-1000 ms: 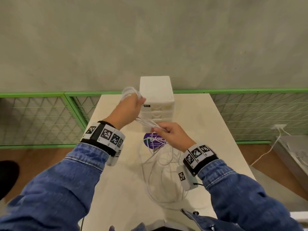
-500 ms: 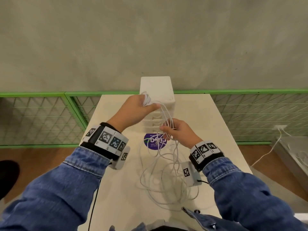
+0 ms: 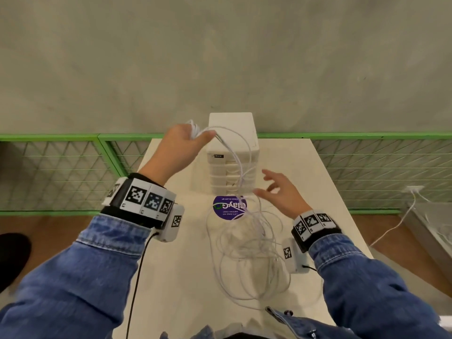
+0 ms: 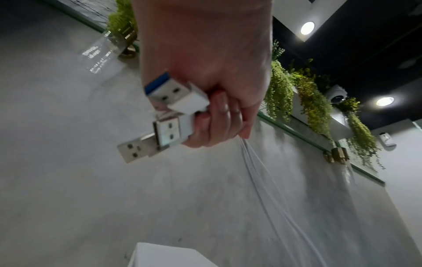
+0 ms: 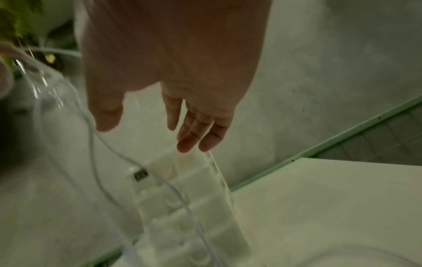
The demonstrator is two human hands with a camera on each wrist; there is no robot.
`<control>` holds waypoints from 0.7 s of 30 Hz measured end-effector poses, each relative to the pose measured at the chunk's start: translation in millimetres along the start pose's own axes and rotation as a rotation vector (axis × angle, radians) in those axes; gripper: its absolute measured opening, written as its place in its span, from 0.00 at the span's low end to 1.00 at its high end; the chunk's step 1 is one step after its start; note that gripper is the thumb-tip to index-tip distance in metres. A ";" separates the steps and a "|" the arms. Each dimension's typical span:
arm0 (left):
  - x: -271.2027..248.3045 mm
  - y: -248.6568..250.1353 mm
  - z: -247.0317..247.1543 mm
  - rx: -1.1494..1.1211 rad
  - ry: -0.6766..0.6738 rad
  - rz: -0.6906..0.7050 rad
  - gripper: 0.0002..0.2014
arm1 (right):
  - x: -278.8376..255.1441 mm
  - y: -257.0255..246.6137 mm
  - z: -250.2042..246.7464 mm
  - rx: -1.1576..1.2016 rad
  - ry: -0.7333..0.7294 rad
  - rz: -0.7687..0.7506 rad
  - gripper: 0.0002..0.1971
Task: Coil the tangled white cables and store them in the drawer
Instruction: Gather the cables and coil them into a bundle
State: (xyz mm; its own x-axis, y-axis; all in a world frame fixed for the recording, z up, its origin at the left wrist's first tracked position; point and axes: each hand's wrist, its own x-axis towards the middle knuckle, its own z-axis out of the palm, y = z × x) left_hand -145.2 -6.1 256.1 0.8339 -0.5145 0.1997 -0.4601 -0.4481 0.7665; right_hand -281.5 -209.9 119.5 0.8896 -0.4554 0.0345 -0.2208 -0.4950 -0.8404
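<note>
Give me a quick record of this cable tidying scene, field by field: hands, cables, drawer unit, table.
left hand: raised by the drawer unit's top, grips a bundle of cable ends; three USB plugs stick out of the fist
right hand: open, fingers spread, holds nothing, beside the hanging strands
white cables: strands hang from the left hand to a loose tangle on the table
drawer unit: white, at the table's far edge, drawers all closed
table: pale top, round purple sticker in front of the drawer unit
</note>
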 end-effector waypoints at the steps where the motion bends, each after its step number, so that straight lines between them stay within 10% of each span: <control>1: -1.3 1.8 4.1 0.013 -0.014 0.025 0.21 | 0.9 -13.0 -2.4 0.059 0.000 -0.052 0.34; 8: -3.5 10.6 10.1 -0.017 -0.005 0.077 0.21 | 5.6 -34.9 10.0 0.308 0.029 -0.103 0.06; 18: -4.7 -4.9 6.9 0.075 -0.046 -0.027 0.21 | 2.8 12.6 -1.8 -0.069 0.167 0.277 0.20; 21: -9.7 -2.2 18.4 0.129 -0.146 -0.020 0.22 | -2.3 -21.3 -2.5 0.103 0.162 0.029 0.23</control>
State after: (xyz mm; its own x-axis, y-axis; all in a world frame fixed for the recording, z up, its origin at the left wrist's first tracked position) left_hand -157.9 -13.6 241.3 0.7943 -0.6012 0.0873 -0.4870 -0.5443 0.6831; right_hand -279.8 -200.1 138.6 0.8056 -0.5858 0.0890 -0.1960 -0.4052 -0.8930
